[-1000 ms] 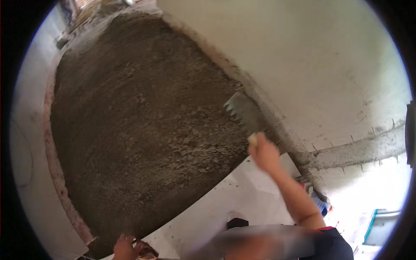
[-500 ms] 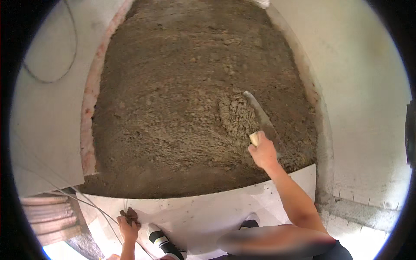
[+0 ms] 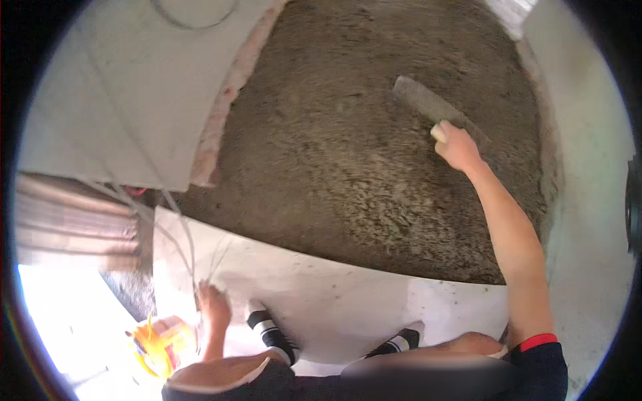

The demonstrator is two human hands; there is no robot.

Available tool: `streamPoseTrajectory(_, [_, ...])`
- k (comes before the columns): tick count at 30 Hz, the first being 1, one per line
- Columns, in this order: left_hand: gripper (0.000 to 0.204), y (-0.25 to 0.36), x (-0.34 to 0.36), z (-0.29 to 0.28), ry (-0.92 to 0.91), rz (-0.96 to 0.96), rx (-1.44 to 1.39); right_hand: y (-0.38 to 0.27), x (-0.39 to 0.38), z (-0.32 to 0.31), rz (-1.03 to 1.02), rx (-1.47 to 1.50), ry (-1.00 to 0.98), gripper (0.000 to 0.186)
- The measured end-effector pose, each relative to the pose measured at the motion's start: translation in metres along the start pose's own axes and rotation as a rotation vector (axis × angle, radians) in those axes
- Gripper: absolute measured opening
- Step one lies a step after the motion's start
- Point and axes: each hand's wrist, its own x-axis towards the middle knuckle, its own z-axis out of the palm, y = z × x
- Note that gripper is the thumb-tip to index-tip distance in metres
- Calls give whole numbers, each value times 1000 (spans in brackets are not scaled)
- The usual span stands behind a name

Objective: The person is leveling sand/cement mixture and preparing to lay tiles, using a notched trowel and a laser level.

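My right hand (image 3: 460,148) is wrapped round the pale handle of a plastering trowel (image 3: 431,101). Its long metal blade lies against a bed of brown mortar (image 3: 321,127), right of the middle. Coarse, rough texture shows in the mortar nearer to me, while the far part looks flatter. Low on the left, my left hand (image 3: 215,306) hangs over the white board, beside thin grey cables (image 3: 190,240). Motion smears its fingers, so whether they hold anything does not show.
I stand on a large white board (image 3: 314,274) bordering the mortar's near edge. Pale wall surfaces (image 3: 588,200) flank the mortar, with a pinkish strip (image 3: 221,127) along its left. A yellow object (image 3: 160,344) and a corrugated brownish surface (image 3: 73,224) are at lower left.
My right hand has moved the trowel farther away over the mortar. The view has shifted and turned. The brown lump earlier at my left hand no longer shows there.
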Motion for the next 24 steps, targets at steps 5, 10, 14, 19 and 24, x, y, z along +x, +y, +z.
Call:
streamPoseTrajectory(5, [84,132,45,-55,49,-17,-540,-27,-62,14,82,-37,-238,47])
streamPoseTrajectory(10, [105,191,85,-59,231,278,-472,-24,-112,3,61,-129,-304,41])
streamPoseTrajectory(14, [109,261,93,-82,-53,919,-573,-34,-121,-7,43,-260,-239,43])
streamPoseTrajectory(19, [78,226,37,-67,-586,1857,-439,-46,-114,-11,76,-351,-165,42])
streamPoseTrajectory(24, [59,265,112,-74,-419,1777,-477,-53,-108,-10,204,-335,68,39])
